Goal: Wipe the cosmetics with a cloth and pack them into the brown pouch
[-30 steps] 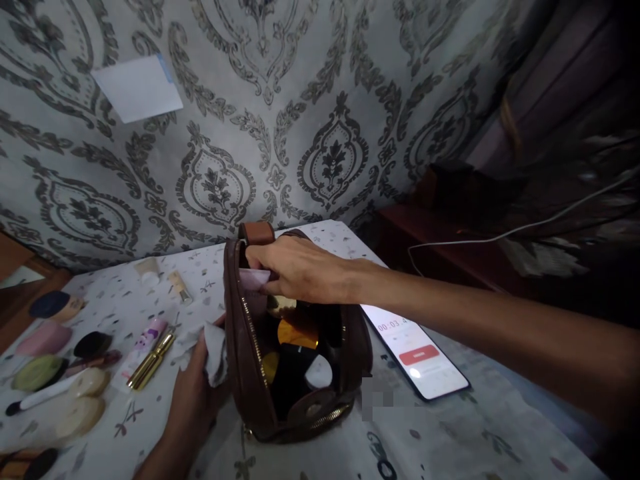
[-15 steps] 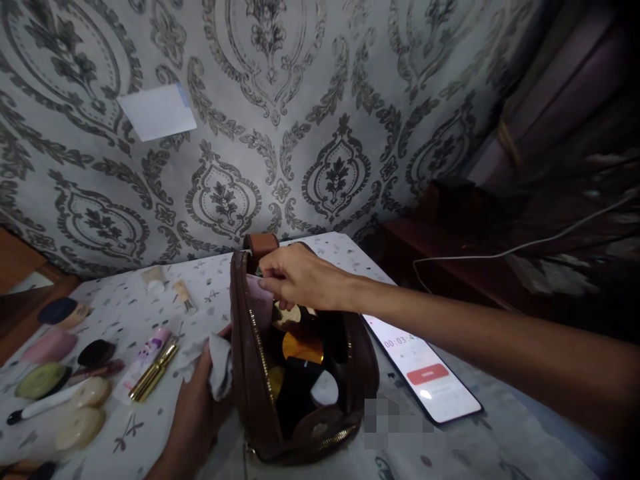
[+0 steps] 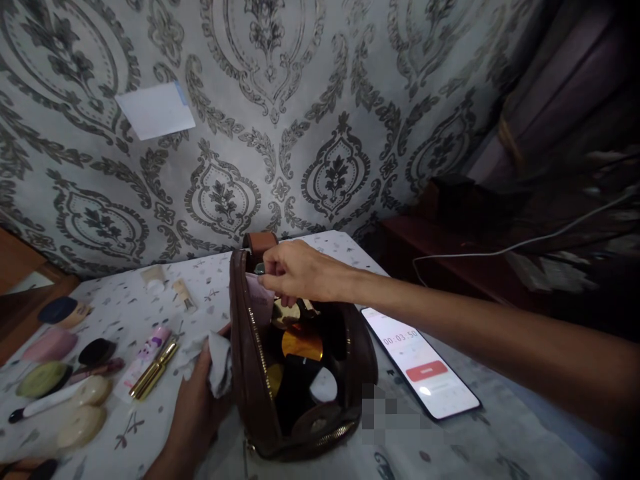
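Note:
An open brown bag (image 3: 250,393) with gold zips stands on the patterned table cover. Inside it lie a pink packet (image 3: 259,298), an orange round item (image 3: 303,343), a white round item (image 3: 324,385) and other small containers. My right hand (image 3: 295,272) reaches over the bag's far end, its fingers closed by the top of the pink packet; a small greenish item shows at the fingertips. At the bag's left side, my left hand (image 3: 197,400) is wrapped round a crumpled grey-white cloth (image 3: 219,367).
Left of the bag lie a gold tube (image 3: 154,372), a purple-and-white tube (image 3: 147,353), sponges (image 3: 50,345), a brush (image 3: 45,405) and two small tubes near the wall. A phone (image 3: 425,367) showing a timer lies to the right. White paper (image 3: 157,111) is on the wall.
My right hand has shifted very slightly at the far end of the bag, and the greenish item shows more clearly. My left hand stays with the cloth.

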`<state>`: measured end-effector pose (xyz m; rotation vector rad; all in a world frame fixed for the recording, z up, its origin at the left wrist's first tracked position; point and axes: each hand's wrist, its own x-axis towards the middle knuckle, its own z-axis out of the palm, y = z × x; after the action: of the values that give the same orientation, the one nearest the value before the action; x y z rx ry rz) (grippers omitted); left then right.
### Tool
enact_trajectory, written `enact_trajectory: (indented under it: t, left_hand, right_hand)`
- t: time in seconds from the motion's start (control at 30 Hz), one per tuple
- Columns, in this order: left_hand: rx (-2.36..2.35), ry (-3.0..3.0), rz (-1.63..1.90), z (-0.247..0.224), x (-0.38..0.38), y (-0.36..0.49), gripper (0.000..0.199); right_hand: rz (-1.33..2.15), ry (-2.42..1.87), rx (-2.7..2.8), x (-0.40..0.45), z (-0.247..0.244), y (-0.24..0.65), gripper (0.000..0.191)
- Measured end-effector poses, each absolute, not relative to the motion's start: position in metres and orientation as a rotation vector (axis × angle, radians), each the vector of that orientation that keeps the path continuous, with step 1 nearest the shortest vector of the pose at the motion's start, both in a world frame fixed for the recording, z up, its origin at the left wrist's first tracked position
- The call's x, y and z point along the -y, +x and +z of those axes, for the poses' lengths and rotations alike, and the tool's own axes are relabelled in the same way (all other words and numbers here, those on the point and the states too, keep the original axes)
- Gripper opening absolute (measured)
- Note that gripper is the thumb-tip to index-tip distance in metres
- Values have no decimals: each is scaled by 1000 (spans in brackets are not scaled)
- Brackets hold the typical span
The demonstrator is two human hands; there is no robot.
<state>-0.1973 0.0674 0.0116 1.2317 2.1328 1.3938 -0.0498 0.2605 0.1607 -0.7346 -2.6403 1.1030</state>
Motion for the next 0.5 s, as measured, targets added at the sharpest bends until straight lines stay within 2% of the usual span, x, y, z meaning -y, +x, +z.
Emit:
enact_trajectory:
  t: [0.23, 0.4, 0.5]
  left_hand:
    - [-2206, 1270, 1372, 21, -64, -187, 61]
    - [-2175, 1289, 1238, 20, -63, -202, 65]
    - [-2128, 1105, 1324, 18, -65, -205, 66]
  right_hand:
    - [1025, -697, 2652, -263, 166, -47, 18]
    - [814, -601, 2535, -259, 174, -35, 18]
    - [770, -568, 2456, -253, 179, -25, 19]
